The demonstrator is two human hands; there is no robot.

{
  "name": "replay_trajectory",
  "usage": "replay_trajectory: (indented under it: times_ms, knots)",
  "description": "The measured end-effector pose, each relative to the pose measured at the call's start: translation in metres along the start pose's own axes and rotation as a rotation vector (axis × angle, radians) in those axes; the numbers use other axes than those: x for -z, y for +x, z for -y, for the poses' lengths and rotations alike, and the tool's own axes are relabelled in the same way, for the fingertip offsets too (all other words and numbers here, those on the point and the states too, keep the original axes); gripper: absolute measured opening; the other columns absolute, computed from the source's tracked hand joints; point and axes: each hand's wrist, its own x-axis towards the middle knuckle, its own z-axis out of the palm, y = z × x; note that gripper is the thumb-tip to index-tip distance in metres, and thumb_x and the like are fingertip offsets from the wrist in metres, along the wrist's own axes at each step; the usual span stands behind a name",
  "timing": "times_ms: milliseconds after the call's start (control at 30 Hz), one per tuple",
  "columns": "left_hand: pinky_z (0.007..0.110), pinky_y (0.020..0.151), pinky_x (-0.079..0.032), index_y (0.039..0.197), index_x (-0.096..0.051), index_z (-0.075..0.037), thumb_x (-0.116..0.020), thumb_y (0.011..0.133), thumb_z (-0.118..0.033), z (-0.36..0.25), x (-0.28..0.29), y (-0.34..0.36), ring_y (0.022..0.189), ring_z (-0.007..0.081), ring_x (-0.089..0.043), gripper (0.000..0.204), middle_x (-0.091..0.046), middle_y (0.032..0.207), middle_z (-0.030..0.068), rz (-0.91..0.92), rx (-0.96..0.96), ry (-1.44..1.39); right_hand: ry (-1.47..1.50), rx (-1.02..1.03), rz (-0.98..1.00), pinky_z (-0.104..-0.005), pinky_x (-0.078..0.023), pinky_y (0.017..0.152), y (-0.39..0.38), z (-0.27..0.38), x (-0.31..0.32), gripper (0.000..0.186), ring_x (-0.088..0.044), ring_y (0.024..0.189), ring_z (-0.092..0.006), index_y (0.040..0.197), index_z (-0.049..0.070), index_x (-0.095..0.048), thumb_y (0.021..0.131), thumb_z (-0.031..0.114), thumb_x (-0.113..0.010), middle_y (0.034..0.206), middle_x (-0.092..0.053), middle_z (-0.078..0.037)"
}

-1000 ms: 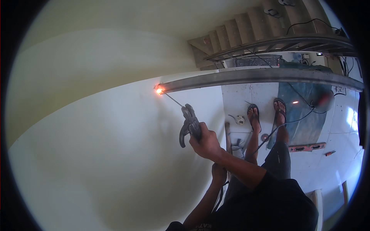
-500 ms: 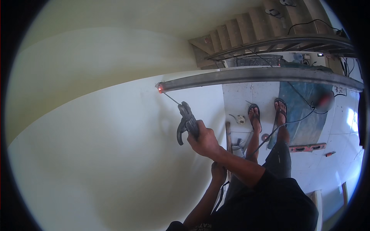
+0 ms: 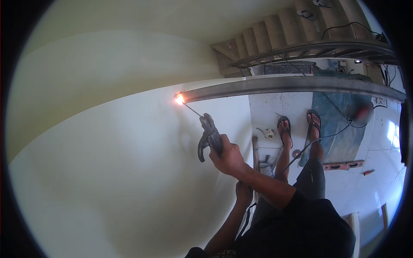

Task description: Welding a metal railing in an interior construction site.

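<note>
My right hand (image 3: 229, 158) is wrapped round a dark electrode holder (image 3: 210, 134) with a curved lever. A thin welding rod (image 3: 193, 109) sticks out of its jaws. The rod's tip meets the left end of a long grey metal beam (image 3: 275, 85), where a bright orange-white arc glows against the wall. Below my right forearm, my left hand (image 3: 244, 193) is closed, its fingers partly hidden; what it grips, if anything, cannot be made out. A black strap (image 3: 247, 219) hangs beside the left wrist.
Pale wall (image 3: 129, 172) fills the left. Concrete stairs (image 3: 275, 32) with a metal railing (image 3: 309, 47) rise beyond the beam. On the tiled floor lie a red spirit level (image 3: 343, 165), a tape measure (image 3: 268, 133), a green sheet (image 3: 333, 137) and a cable (image 3: 325, 136) near my feet.
The small red glow at the beam's end has flared into a larger, brighter arc. Both hands and the electrode holder have stayed almost where they were.
</note>
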Motion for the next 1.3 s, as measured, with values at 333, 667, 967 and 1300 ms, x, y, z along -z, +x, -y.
replay_trajectory:
  times_ms: [333, 667, 967, 1300]
  knots:
    - [0.046, 0.075, -0.047, 0.090, -0.061, -0.003, -0.064, 0.069, -0.009, 0.002, -0.002, 0.000, 0.087, 0.0384, -0.060, 0.022, -0.064, 0.087, 0.0198, 0.042, 0.030, -0.056, -0.012, -0.110, 0.017, -0.0427, -0.049, 0.053, -0.003, 0.010, 0.006, 0.031, -0.063, 0.058, -0.0373, 0.103, 0.001, -0.043, 0.080, 0.011, -0.061, 0.062, -0.059, -0.017]
    - [0.045, 0.074, -0.048, 0.091, -0.061, -0.004, -0.063, 0.070, -0.008, 0.010, -0.002, 0.000, 0.087, 0.0380, -0.061, 0.021, -0.064, 0.088, 0.0194, 0.016, -0.020, -0.039, 0.062, 0.088, 0.012, -0.0433, -0.049, 0.055, -0.002, -0.004, -0.005, 0.034, -0.063, 0.059, -0.0370, 0.106, 0.002, -0.040, 0.081, 0.011, -0.060, 0.062, -0.059, -0.015]
    - [0.045, 0.073, -0.048, 0.087, -0.062, -0.004, -0.062, 0.071, -0.010, 0.001, 0.002, 0.003, 0.086, 0.0377, -0.061, 0.017, -0.065, 0.087, 0.0182, 0.031, 0.008, 0.025, -0.012, -0.043, 0.031, -0.0446, -0.050, 0.054, 0.001, 0.000, -0.002, 0.036, -0.062, 0.058, -0.0371, 0.108, 0.003, -0.039, 0.082, 0.014, -0.061, 0.061, -0.058, -0.015]
    - [0.047, 0.070, -0.046, 0.085, -0.061, 0.001, -0.054, 0.079, -0.011, -0.005, 0.006, 0.000, 0.081, 0.0413, -0.059, 0.015, -0.063, 0.083, 0.0230, -0.011, -0.043, -0.032, -0.002, -0.041, -0.026, -0.0457, -0.049, 0.052, -0.008, 0.000, -0.001, 0.035, -0.061, 0.057, -0.0389, 0.106, 0.002, -0.039, 0.080, 0.012, -0.061, 0.061, -0.059, -0.016]
